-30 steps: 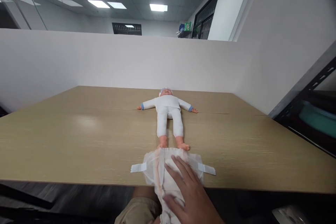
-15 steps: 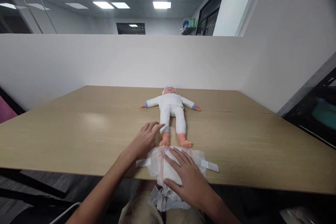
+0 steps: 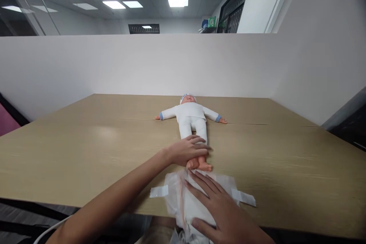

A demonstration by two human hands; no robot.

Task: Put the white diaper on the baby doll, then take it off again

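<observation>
A baby doll [image 3: 191,110] in a white suit with blue cuffs lies face up on the table, arms spread and feet toward me. My left hand [image 3: 189,149] is wrapped over both lower legs just above the bare feet, holding them together. An unfolded white diaper [image 3: 186,202] lies at the near table edge below the feet, its lower part hanging over the edge. Its fastening tabs stick out left [image 3: 159,191] and right [image 3: 243,197]. My right hand [image 3: 214,200] rests flat on the diaper with its fingers spread.
The wooden table [image 3: 85,152] reaches back to a low white partition [image 3: 137,65]. A dark object [image 3: 349,129] stands at the right side, and a pink one [image 3: 8,120] at the left edge. A white cable [image 3: 51,228] runs below the table at lower left.
My left hand has moved right onto the doll's lower legs and closed round them. The legs, apart before, are now together. My right hand stays on the diaper; the view has shifted slightly.
</observation>
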